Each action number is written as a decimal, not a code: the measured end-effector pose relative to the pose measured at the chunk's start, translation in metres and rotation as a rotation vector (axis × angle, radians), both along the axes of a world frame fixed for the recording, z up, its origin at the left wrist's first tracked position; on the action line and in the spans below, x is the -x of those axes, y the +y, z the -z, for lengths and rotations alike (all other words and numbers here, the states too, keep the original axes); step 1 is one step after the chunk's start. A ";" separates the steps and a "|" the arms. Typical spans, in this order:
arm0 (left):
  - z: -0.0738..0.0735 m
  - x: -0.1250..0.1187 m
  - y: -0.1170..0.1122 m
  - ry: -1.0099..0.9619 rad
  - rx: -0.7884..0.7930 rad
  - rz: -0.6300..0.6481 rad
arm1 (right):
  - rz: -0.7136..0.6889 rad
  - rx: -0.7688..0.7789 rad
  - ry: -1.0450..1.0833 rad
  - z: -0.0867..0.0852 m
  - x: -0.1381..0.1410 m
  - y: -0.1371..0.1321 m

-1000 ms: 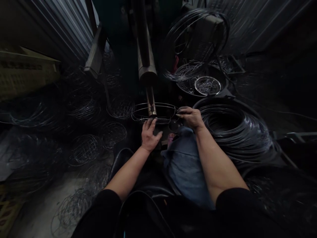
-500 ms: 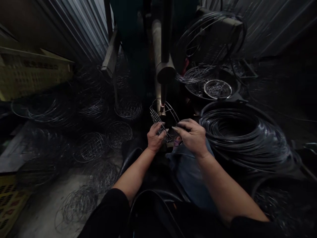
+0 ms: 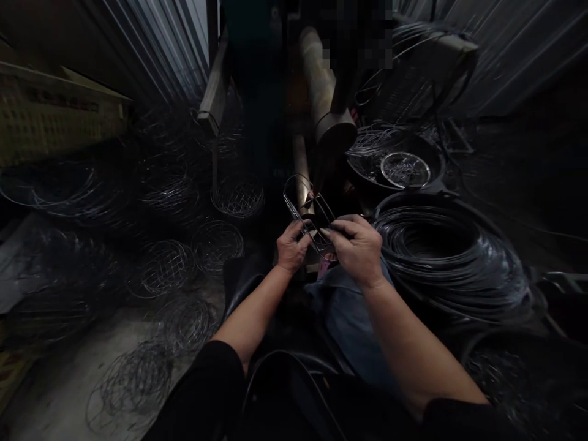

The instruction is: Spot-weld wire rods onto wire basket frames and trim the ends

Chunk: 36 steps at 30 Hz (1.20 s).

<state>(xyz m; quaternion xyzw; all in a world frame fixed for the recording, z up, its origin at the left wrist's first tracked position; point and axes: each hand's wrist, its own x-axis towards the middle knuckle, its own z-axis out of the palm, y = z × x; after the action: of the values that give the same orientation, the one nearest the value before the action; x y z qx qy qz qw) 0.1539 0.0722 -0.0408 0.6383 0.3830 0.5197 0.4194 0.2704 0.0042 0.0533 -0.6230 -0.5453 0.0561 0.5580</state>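
Note:
Both my hands grip a small wire frame (image 3: 307, 205) of thin metal loops, held up at the tip of a machine's rod (image 3: 301, 168). My left hand (image 3: 293, 247) is closed on the frame's near left edge. My right hand (image 3: 354, 248) pinches its near right edge, fingers curled. The frame stands nearly on edge, pointing away from me. My blue-trousered knee (image 3: 342, 312) lies just below the hands.
A big coil of dark wire (image 3: 448, 254) fills the right. A round pan with wire pieces (image 3: 397, 165) sits behind it. Several finished wire baskets (image 3: 165, 269) litter the floor at left. A yellow crate (image 3: 55, 116) stands far left. Corrugated metal walls rise behind.
A second ago the frame lay flat across the rod with my left hand open below it. Since then my left hand closed on it and the frame turned nearly on edge.

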 end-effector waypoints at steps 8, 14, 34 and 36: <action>-0.001 0.009 -0.002 0.118 -0.176 -0.002 | 0.027 -0.010 -0.001 -0.008 0.002 -0.004; 0.000 0.031 -0.009 0.534 -0.494 -0.088 | 0.057 0.047 0.051 0.022 -0.011 -0.046; 0.023 0.030 0.004 0.281 -0.599 0.020 | -0.031 -0.111 -0.172 -0.003 0.007 -0.025; 0.024 0.030 0.008 0.276 -0.563 0.005 | -0.034 -0.103 -0.184 -0.005 0.007 -0.014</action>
<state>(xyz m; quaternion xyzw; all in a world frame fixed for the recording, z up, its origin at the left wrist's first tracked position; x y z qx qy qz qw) 0.1238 0.0805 -0.0650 0.7948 0.2755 0.5129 0.1715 0.2630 -0.0093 0.0580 -0.5869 -0.6067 -0.0199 0.5359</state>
